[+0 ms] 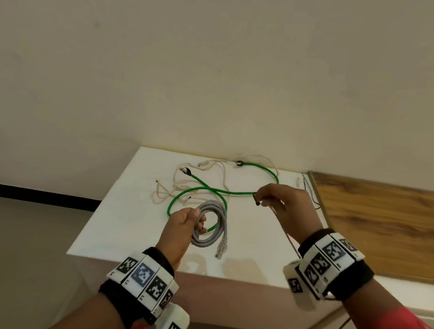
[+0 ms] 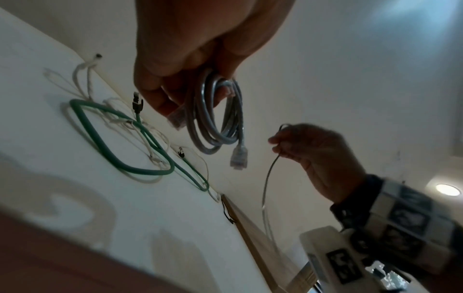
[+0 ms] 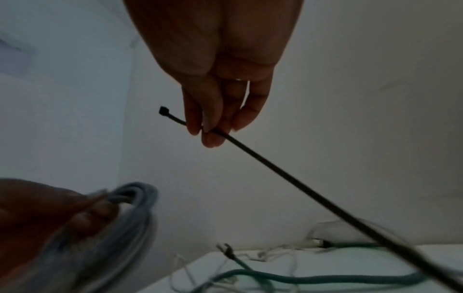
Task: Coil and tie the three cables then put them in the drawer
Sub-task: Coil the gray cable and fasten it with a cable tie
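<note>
Black zip tie (image 3: pixel 288 174) head, right-wrist view only

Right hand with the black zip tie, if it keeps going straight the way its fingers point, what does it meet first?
Probably the gray coiled cable held in the left hand: the right hand points left toward it, above the green cable. Depth is unclear, so it might pass above the coil.
</note>
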Demonstrator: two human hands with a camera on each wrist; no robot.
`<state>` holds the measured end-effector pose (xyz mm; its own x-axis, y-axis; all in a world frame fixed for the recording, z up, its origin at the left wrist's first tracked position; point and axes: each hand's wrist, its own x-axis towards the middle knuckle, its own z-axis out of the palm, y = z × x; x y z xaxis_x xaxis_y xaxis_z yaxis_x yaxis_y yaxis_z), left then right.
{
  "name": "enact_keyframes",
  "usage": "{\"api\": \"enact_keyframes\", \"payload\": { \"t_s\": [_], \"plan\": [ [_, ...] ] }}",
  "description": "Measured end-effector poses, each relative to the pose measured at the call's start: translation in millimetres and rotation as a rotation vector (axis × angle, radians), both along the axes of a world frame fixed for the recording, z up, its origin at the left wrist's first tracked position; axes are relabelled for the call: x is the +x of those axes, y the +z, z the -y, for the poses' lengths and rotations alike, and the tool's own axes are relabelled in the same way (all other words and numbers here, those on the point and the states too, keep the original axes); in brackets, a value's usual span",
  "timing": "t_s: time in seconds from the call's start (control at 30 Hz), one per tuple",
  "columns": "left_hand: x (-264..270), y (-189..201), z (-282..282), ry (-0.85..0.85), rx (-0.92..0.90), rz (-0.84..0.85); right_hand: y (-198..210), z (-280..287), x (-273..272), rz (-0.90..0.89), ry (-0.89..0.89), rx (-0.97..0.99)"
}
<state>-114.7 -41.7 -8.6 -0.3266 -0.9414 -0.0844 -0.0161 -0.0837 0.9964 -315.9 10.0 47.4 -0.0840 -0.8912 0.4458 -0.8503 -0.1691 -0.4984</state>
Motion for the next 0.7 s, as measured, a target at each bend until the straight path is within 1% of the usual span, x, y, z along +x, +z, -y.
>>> {"api": "enact_keyframes", "payload": {
  "t_s": [0.07,0.17,0.27,0.4,0.57,0.7],
  "plan": [
    [2,1,-6,0.008,-0.033,0.016,5,-15,26,0.148,0.009,0.07],
    [6,1,-15,0.019,-0.079,0.045,2,-25,52,0.248,-0.015,0.14],
    [12,4,-26,0.015,-0.149,0.091,-6,-34,72,0.27,-0.046,0.224],
    [18,9,-38,0.008,-0.248,0.146,-16,-43,92,0.301,-0.109,0.276],
    [17,12,-54,0.013,-0.358,0.205,-23,-47,104,0.389,-0.287,0.289],
    [14,14,-65,0.038,-0.461,0.251,-25,-49,111,0.388,-0.406,0.285]
  ]
}}
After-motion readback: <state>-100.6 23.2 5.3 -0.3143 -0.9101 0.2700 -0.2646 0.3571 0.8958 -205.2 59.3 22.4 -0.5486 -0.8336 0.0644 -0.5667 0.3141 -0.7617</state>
